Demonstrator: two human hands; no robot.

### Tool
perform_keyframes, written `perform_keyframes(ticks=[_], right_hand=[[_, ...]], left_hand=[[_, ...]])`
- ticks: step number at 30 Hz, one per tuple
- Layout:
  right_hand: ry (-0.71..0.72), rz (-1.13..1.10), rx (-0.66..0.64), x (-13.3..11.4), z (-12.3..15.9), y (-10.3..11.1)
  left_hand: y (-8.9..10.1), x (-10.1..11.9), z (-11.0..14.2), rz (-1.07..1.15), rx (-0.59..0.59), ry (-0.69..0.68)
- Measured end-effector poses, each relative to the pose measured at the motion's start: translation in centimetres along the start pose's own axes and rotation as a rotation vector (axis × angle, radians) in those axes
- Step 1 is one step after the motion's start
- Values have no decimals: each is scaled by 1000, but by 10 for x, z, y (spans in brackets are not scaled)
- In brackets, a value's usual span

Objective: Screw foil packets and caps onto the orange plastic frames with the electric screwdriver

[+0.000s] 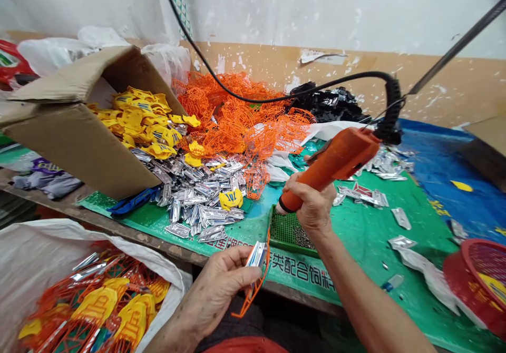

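The left hand (219,290) pinches a silver plastic piece (256,254) in a narrow grip at six o'clock, the right hand (312,208) wrapped around an orange corded tool (332,163).

Left hand (219,290) curled; right hand (312,208) clenched upright.

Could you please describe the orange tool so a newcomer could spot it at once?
Above the green printed mat, the right hand grips an orange tool. Unlike the orange plastic lattice behind it, it is a solid body trailing a coiled black cord.
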State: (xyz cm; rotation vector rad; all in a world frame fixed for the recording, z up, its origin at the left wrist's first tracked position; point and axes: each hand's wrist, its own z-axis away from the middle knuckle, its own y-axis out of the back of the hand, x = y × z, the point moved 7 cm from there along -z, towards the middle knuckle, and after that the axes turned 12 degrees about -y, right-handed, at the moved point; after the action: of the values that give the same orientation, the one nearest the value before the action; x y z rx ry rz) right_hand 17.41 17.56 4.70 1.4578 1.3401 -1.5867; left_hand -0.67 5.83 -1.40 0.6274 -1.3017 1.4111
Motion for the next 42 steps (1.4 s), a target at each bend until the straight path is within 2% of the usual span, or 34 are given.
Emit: perform_keyframes(ticks=[7,11,16,18,20,25,30,35,42], right_hand=[[6,14,2,1,0,0],[4,23,-6,1,2,0],[5,33,-9,1,3,-1],[12,32,-3,0,2,-1],[18,33,4,0,2,-1],[18,22,4,-1,3,-2],[36,-40,25,-12,3,1],[59,-161,-38,-42,9,1],[38,-310,-146,-80,36,-6]], left_hand=[[7,1,-2,-66,13,-116],[12,8,-4,-163,114,-259],[17,17,0,-587,227,-457],[15,20,2,-744,236,-554],[11,20,3,-808,210,-595],[10,17,-1,-747,175,-459],[1,19,-7,-623,59,-403],[2,12,-9,-510,70,-384],[3,12,-9,-551,115,-374]])
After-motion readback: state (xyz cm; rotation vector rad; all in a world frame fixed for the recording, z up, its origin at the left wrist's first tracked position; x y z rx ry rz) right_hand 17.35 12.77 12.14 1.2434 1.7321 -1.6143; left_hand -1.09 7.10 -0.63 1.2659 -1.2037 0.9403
